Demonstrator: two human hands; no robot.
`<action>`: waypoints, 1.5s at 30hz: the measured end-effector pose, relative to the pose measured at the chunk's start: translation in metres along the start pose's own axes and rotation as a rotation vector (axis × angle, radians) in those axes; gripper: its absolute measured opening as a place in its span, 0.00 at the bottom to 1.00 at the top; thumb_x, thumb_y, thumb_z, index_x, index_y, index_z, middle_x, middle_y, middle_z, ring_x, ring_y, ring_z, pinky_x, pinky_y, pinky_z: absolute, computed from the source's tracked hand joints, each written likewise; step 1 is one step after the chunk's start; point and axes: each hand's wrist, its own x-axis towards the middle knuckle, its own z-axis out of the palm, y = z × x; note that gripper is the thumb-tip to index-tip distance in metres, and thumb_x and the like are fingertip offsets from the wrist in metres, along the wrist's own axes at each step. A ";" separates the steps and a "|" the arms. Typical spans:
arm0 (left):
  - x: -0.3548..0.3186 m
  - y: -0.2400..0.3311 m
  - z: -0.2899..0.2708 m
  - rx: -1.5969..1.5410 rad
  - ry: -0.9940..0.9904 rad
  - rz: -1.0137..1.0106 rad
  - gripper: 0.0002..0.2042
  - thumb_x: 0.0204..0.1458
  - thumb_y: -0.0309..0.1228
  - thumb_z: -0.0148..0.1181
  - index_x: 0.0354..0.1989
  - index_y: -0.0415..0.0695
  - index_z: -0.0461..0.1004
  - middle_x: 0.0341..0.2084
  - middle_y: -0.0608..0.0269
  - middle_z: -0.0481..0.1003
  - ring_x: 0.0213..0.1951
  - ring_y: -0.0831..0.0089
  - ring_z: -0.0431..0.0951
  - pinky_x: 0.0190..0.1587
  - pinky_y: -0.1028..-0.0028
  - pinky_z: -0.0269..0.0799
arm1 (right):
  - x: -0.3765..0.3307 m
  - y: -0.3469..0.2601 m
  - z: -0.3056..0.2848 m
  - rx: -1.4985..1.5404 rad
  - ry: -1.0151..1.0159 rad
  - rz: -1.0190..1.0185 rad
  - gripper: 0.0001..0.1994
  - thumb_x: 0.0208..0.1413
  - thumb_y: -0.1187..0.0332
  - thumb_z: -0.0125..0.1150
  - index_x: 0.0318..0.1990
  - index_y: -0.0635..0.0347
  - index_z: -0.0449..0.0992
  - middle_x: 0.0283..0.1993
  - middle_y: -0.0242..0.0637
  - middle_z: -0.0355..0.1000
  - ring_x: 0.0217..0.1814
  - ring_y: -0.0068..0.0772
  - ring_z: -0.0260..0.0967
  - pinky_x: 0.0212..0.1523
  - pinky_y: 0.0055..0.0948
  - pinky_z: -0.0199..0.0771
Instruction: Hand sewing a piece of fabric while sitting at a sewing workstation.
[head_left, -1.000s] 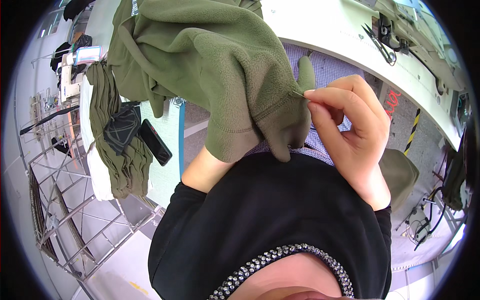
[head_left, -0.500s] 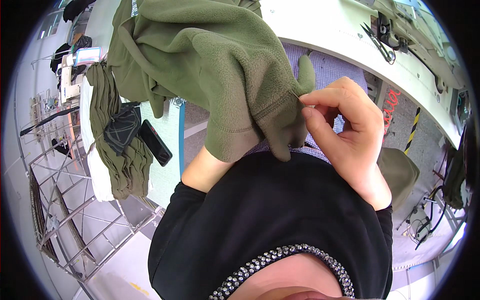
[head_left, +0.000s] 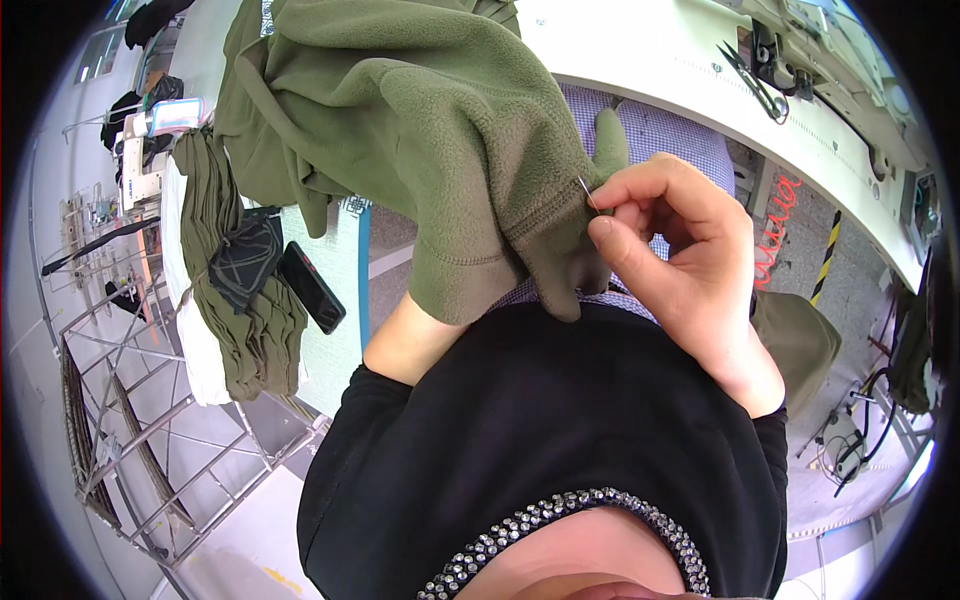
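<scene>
- Since everything hangs off that olive fleece garment (head_left: 420,130), start there: it's bunched up in front of the chest, spilling from the upper left down toward the middle, with the cuff-like end (head_left: 540,250) hanging lowest.
- Right at that end's seam edge there's a thin needle (head_left: 585,192), slanting up-left to down-right, tip buried toward the fabric.
- The right hand (head_left: 680,260) sits just right of the fleece, thumb and forefinger pinched shut on the needle, so it's clearly the nearer hand.
- The left hand is buried under the fleece; only the forearm (head_left: 410,340) shows below it, so I can't tell its grip.
- Left of the fleece: folded olive pieces (head_left: 240,320) with a dark phone (head_left: 312,288).
- Up-right of it, scissors (head_left: 750,75) lie on the white table (head_left: 650,50).
</scene>
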 end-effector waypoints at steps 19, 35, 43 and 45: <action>-0.001 0.000 0.001 0.102 0.027 0.014 0.22 0.62 0.39 0.49 0.60 0.39 0.60 0.53 0.54 0.68 0.53 0.65 0.71 0.56 0.66 0.68 | -0.003 -0.006 0.002 0.299 -0.082 0.334 0.04 0.51 0.78 0.62 0.34 0.63 0.74 0.27 0.22 0.68 0.26 0.07 0.59 0.27 0.11 0.61; 0.000 -0.002 0.002 0.034 -0.002 0.013 0.18 0.61 0.34 0.50 0.55 0.38 0.64 0.48 0.56 0.70 0.49 0.66 0.72 0.52 0.68 0.70 | -0.003 -0.006 0.002 0.311 -0.074 0.347 0.04 0.51 0.78 0.62 0.34 0.63 0.74 0.28 0.22 0.68 0.26 0.07 0.59 0.27 0.11 0.61; 0.001 -0.001 0.001 0.016 -0.001 0.024 0.15 0.60 0.32 0.51 0.53 0.38 0.66 0.46 0.56 0.72 0.47 0.67 0.73 0.51 0.69 0.71 | -0.001 -0.005 0.003 0.287 -0.061 0.318 0.03 0.51 0.77 0.62 0.33 0.63 0.74 0.27 0.22 0.69 0.26 0.08 0.60 0.27 0.12 0.61; 0.000 -0.001 0.000 0.010 -0.002 0.024 0.15 0.60 0.31 0.51 0.52 0.38 0.66 0.45 0.57 0.72 0.47 0.67 0.73 0.51 0.69 0.71 | -0.001 -0.005 0.004 0.299 -0.059 0.320 0.03 0.51 0.77 0.62 0.33 0.63 0.74 0.27 0.22 0.68 0.26 0.07 0.59 0.27 0.12 0.61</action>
